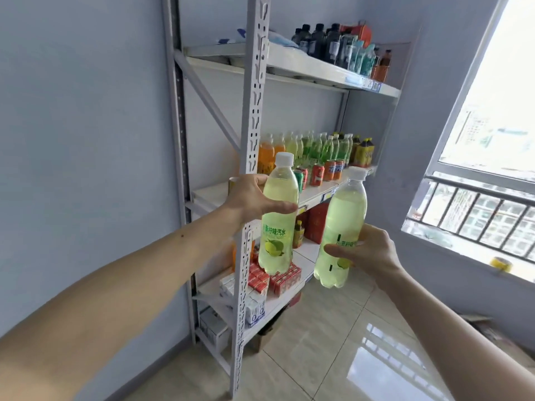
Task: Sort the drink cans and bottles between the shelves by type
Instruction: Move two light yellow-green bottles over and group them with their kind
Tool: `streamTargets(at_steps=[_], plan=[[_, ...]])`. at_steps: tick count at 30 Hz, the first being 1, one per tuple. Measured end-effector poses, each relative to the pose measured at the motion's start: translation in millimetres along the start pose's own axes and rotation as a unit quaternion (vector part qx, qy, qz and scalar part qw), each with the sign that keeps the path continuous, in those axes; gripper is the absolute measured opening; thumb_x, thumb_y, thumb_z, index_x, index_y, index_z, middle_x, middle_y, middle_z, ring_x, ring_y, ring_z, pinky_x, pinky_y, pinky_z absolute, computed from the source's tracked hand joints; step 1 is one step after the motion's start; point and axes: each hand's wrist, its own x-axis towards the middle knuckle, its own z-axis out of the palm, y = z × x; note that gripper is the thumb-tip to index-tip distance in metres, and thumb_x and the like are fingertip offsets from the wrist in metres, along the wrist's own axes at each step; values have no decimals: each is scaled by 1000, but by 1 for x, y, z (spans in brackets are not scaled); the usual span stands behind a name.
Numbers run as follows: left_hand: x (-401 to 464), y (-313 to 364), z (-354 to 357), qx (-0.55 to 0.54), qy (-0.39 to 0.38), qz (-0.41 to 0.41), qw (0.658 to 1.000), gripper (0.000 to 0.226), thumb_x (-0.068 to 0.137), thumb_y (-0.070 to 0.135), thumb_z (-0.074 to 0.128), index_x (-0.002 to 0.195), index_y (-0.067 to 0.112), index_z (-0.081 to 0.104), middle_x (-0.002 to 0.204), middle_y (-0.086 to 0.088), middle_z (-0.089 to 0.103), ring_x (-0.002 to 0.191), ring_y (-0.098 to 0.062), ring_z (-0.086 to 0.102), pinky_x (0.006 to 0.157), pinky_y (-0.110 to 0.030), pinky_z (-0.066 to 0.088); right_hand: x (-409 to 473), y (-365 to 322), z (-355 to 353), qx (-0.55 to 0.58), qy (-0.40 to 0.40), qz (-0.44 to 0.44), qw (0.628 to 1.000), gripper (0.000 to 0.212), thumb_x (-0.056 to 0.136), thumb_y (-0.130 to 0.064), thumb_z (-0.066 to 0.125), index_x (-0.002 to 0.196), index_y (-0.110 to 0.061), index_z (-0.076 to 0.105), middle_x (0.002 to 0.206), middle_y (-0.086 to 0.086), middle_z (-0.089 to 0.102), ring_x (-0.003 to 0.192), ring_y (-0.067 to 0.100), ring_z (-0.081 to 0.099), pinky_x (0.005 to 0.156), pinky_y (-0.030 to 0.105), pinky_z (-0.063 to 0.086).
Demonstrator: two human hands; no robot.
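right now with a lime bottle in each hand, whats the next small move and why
Probably lift the left bottle, held by the left hand, toward the middle shelf, beside the pale yellow-green bottles already standing there. It looks like the same type, and the shelf front near the cans shows bare space.

The left hand (251,198) covers the middle of its lime bottle (278,224); the fingers behind it are out of sight. The right hand (366,251) hides half the label of the second bottle (341,227), so its print reads only in part. The upright post (253,111) blocks the near end of the middle shelf (315,195), where an orange bottle (265,156) shows only partly. At 1 o'clock, the dark bottles (321,41) on the top shelf (295,65) are too blurred to name. Cans (318,175) behind carry unreadable labels. At 4 o'clock, a yellow object (500,264) on the sill is smeared. Both forearms run off the bottom edge.
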Motion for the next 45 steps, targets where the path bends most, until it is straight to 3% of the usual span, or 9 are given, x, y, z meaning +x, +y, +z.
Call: streamTargets(at_steps=[5,16,21,26,30,33,38,42,45], plan=[[70,-7,28,-1,2,-5,1000,43,62,19,91,97,21,67,95,4,73,82,-6,69,54,-15,52,68,20,-9,2,-1,-3,1000,52,50,-29,97,97,-21,77,89,-8,76,83,11,71,75,43,62],[271,-42,76,-16,6,19,1000,52,55,22,93,100,20,67,98,3,72,90,-13,69,79,-31,55,262,55,-9,20,33,-7,999,43,49,-31,97,85,-31,73,87,-8,76,84,15,72,79,44,61],[347,-52,95,-19,60,28,998,80,45,35,94,115,9,66,108,-2,73,98,-20,69,89,-38,56,331,68,-10,27,30,-12,999,43,51,-28,96,86,-30,72,87,-9,75,83,15,72,76,43,62],[417,-62,119,-13,100,12,995,60,49,31,96,101,15,69,103,-2,75,93,-19,71,86,-36,57,404,88,-11,29,16,-15,999,46,52,-27,97,91,-28,72,88,-7,74,85,16,72,76,41,62],[471,-65,138,-6,131,15,991,70,47,32,96,109,11,70,103,-1,74,93,-18,71,87,-37,58,472,108,-17,30,7,-31,999,58,48,-32,97,101,-23,75,93,-7,75,87,15,72,76,43,62],[509,-63,154,-3,161,15,987,67,49,30,95,107,10,69,105,-3,73,95,-19,70,86,-35,57,525,120,-26,18,-15,-55,998,55,52,-31,96,101,-21,75,91,-8,75,82,10,72,77,41,62],[568,-62,174,11,234,16,972,116,17,65,87,117,11,67,113,-3,72,103,-21,67,92,-42,56,612,134,-36,7,-55,-83,995,53,52,-32,96,99,-20,76,90,-6,76,81,13,73,79,41,61],[607,-63,182,19,280,4,960,105,25,61,89,116,13,68,111,-1,72,103,-20,66,94,-42,54,672,139,-33,15,-72,-100,992,58,52,-34,96,103,-19,75,91,-7,76,81,11,72,71,29,59],[636,-68,184,23,302,-16,953,82,43,44,95,115,15,67,111,1,71,103,-19,65,92,-45,55,716,143,-20,19,-85,-106,991,59,50,-36,97,102,-19,75,89,-7,77,80,9,73,76,32,61]])
